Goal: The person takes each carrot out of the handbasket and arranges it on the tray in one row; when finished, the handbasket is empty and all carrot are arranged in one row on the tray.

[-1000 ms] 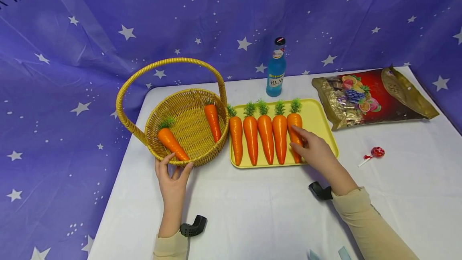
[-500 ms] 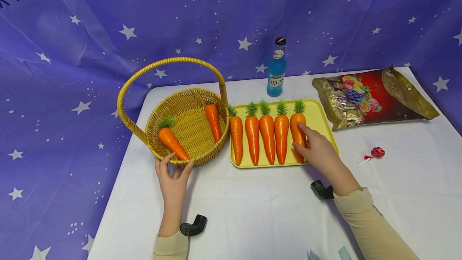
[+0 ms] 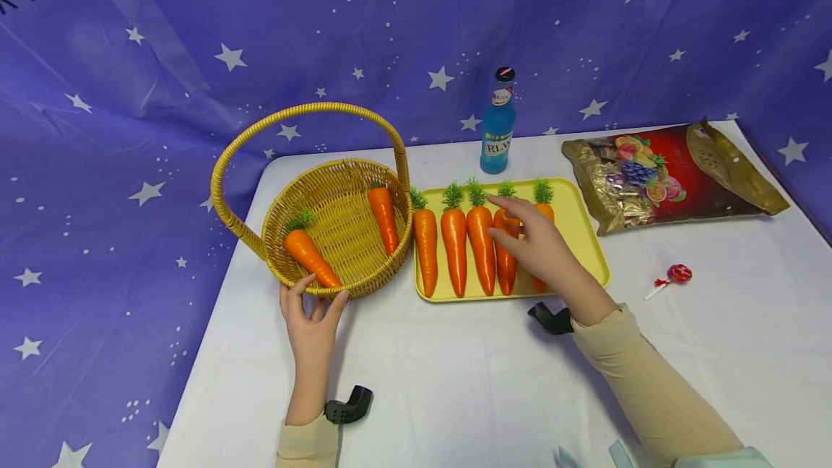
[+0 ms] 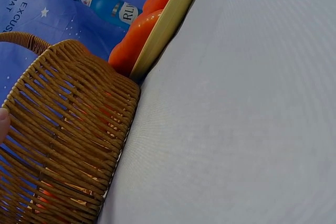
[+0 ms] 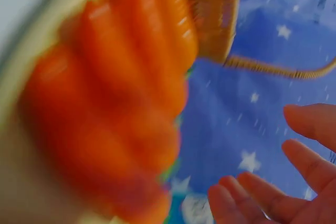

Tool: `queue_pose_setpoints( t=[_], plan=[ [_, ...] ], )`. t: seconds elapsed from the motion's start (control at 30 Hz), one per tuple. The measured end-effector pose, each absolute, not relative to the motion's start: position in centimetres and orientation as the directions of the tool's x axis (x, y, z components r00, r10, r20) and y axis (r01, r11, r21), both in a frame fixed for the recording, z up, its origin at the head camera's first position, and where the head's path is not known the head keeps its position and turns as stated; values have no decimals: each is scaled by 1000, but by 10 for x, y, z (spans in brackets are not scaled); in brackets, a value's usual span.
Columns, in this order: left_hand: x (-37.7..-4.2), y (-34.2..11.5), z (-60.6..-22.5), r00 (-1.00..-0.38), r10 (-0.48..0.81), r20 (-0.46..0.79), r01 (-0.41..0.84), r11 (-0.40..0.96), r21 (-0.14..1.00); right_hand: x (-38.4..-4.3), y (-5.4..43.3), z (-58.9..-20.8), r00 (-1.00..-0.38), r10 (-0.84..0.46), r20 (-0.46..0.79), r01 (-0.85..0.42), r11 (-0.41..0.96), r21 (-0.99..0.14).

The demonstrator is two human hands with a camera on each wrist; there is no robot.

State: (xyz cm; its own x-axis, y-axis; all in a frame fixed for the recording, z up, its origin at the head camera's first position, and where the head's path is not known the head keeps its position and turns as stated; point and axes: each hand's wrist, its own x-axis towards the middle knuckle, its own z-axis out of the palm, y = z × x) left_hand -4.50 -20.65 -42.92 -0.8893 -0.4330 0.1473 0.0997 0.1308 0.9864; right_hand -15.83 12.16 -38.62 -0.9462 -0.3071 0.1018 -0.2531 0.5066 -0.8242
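My left hand [image 3: 312, 327] holds the near rim of a round wicker basket [image 3: 390, 273], one finger hooked over the edge and the thumb against it. Two carrots lie inside; the nearer carrot [image 3: 310, 258] has its tip by my fingers. In the left wrist view only a fingertip [image 4: 3, 124] shows against the weave. My right hand [image 3: 542, 248] hovers over the right part of a yellow tray [image 3: 581, 237], fingers spread and holding nothing. Several carrots stand in a row there, tops away from me; my hand partly covers the two rightmost. The right wrist view is blurred across the carrots [image 5: 105, 103].
Behind the tray stands a blue bottle [image 3: 497, 132]. A red and gold candy bag [image 3: 676, 175] lies at the back right, with a red lollipop [image 3: 679, 274] in front of it. The basket's tall handle [image 3: 312, 108] arches above its bowl.
The rightmost carrot has shifted slightly right on the tray under my right hand. That hand has since come off it and moved left. My left hand stays at the basket rim.
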Motion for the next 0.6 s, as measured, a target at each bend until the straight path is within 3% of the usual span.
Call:
queue_pose_setpoints(
  t=[0.3,0.6],
  plan=[
    [-44,-206,-428,-891,-429,150,103,132,986,-182,49,-368,-846,-528,77,-220,214,-952],
    [-45,-207,-429,-890,-428,154,108,130,986,-192,-25,-363,-725,-687,58,-277,214,-937]
  ],
)
